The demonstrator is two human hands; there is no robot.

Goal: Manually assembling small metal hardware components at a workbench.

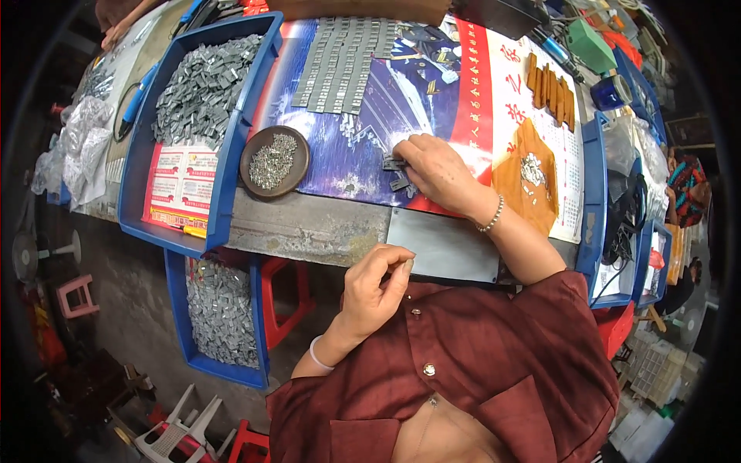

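The person's right hand [441, 174] reaches over a printed poster [478, 100], fingers bent down at small dark grey parts [401, 185]; whether it grips one cannot be seen. The left hand [374, 289], nearer, is curled with thumb and forefinger together; anything between them is too small to tell. To the left are a round bowl [305, 163] of tiny metal pieces and a blue tray [231, 181]; grey strips [343, 65] lie farther away.

Maroon button-up shirt [478, 339], beaded bracelet [495, 219], pale bangle [314, 355].
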